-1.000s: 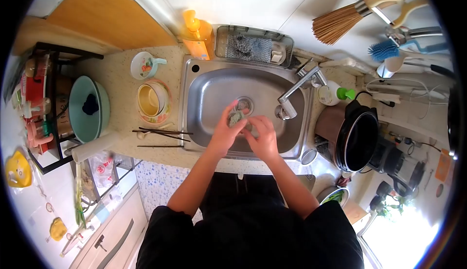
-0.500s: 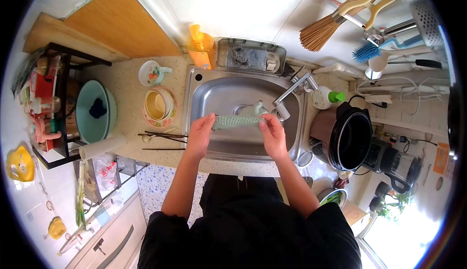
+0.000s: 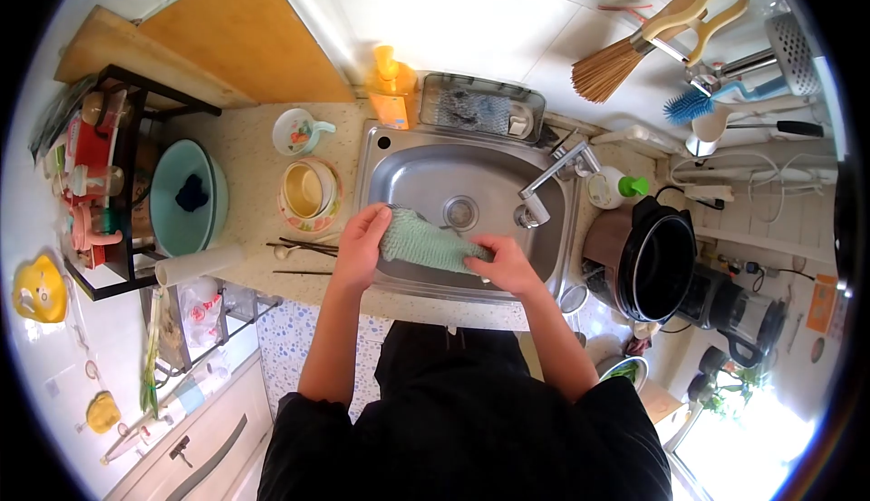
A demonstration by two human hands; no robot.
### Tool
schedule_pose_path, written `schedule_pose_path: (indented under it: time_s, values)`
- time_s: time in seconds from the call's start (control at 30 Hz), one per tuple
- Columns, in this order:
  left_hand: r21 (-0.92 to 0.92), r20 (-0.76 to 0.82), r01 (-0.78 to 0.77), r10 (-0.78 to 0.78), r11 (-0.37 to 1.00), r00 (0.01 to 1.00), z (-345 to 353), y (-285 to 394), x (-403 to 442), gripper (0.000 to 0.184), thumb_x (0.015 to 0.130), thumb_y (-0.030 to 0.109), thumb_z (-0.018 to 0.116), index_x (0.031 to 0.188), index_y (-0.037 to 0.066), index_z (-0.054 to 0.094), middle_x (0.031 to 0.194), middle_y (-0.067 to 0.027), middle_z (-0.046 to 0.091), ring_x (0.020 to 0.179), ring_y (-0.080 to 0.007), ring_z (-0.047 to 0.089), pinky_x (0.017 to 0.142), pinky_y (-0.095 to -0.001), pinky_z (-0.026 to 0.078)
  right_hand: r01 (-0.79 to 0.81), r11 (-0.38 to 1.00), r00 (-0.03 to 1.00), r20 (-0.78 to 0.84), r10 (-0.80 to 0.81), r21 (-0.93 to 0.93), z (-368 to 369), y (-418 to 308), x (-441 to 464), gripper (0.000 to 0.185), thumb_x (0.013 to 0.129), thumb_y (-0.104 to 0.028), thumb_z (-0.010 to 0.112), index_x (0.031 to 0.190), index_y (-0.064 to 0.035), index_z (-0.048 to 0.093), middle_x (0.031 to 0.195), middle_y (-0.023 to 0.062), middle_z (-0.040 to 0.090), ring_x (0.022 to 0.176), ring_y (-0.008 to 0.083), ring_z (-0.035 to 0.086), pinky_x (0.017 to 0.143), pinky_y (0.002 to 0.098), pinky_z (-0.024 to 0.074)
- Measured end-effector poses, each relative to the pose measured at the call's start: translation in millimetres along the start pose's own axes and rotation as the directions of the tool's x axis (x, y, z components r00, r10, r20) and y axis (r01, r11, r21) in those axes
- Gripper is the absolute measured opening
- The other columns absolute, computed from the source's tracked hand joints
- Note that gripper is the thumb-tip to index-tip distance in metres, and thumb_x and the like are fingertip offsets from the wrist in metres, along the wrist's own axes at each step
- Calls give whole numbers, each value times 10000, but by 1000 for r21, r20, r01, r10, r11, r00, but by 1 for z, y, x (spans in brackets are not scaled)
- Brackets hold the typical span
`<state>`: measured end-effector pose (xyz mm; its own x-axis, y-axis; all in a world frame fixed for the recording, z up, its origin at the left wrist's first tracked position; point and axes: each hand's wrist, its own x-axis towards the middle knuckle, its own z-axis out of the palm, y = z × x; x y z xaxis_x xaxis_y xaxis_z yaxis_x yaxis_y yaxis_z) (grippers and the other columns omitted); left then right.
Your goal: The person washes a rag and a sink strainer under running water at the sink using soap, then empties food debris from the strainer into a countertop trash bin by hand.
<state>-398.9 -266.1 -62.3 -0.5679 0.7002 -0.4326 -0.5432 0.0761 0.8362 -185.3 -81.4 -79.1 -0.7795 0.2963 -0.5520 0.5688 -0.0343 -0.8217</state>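
Observation:
A pale green textured cloth (image 3: pixel 424 240) is spread between my two hands over the near part of the steel sink (image 3: pixel 408 170). My left hand (image 3: pixel 364 240) is closed on its left end, thumb on top. At the right end, my right hand (image 3: pixel 506 265) pinches the cloth near its lower corner. Beyond the cloth the sink drain (image 3: pixel 460 213) shows, and the faucet (image 3: pixel 535 207) reaches over the basin from the right.
Left of the sink are stacked bowls (image 3: pixel 306 188), a cup (image 3: pixel 295 131), chopsticks (image 3: pixel 313 247) and a teal basin (image 3: pixel 186 220). Behind it stand an orange soap bottle (image 3: pixel 392 93) and a rack (image 3: pixel 471 107). A black pot (image 3: pixel 662 265) stands at the right.
The cloth was bunched in my hands, then stretched into a narrow strip; now it is opened wider and slants down to the right. The hands moved apart, then slightly closer.

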Motion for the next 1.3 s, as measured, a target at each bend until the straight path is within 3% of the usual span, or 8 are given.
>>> schedule_pose_path:
  time_s: [0.07,0.17,0.3,0.47,0.77,1.1,1.2,1.3]
  values:
    - [-88,96,82,-74,993,993,-7,-5,0,343,1086,301,464,1181,27,645,1057,-35,679,957,-126,636,872,-286,497,-135,985,980,161,117,106,0,-2,0,364,889,-147,720,1226,-22,661,1056,60,701,950,151,647,885,311,511]
    - [-639,145,193,-130,744,981,23,18,-15,484,1100,389,348,1277,2,579,1239,-143,650,1131,-263,620,1006,-481,483,-42,818,990,134,-43,574,14,0,-6,379,916,-137,692,1263,-1,624,1099,74,688,993,162,654,879,316,521]
    - [-246,184,207,-164,947,969,12,-52,5,538,1090,410,297,1389,11,501,1353,-163,604,1278,-288,560,1091,-505,421,-18,567,991,90,-99,823,20,-20,-10,419,950,-113,634,1337,24,550,1215,97,655,1069,194,646,916,349,532]
    - [-241,272,357,-291,902,917,16,-72,-1,380,1049,185,450,1362,-16,526,1342,-137,616,1238,-229,591,1070,-415,449,-9,418,989,71,-133,908,17,-20,-6,426,979,-132,606,1362,36,526,1270,121,635,1118,208,633,956,362,521]
    - [12,38,227,-227,974,973,-3,-44,1,273,981,171,675,1161,-34,676,1028,-57,727,946,-114,658,881,-285,513,178,692,968,-251,5,699,8,1,-4,259,964,-77,671,1210,-17,615,1090,70,704,981,126,647,885,275,490]
    - [68,9,56,-57,996,998,15,-5,-1,291,946,178,711,1145,-32,685,991,-35,718,871,-93,626,772,-276,508,216,384,975,-222,-27,898,8,-4,-9,255,934,58,620,1103,-116,541,1064,61,657,937,156,633,806,295,495]
    - [329,99,54,-92,943,991,17,7,-4,246,900,155,754,1041,-38,697,976,-31,710,846,-101,617,776,-267,498,237,457,967,-255,-22,857,7,-10,-10,310,912,80,626,1143,-113,551,1146,62,630,993,160,610,843,300,487]
    - [815,19,76,-157,575,987,9,19,-2,183,870,137,787,898,-17,693,927,-18,705,818,-107,609,774,-259,489,268,669,953,-295,-77,693,0,-1,-10,336,888,85,651,1161,-104,596,1150,42,616,1028,158,592,894,305,474]
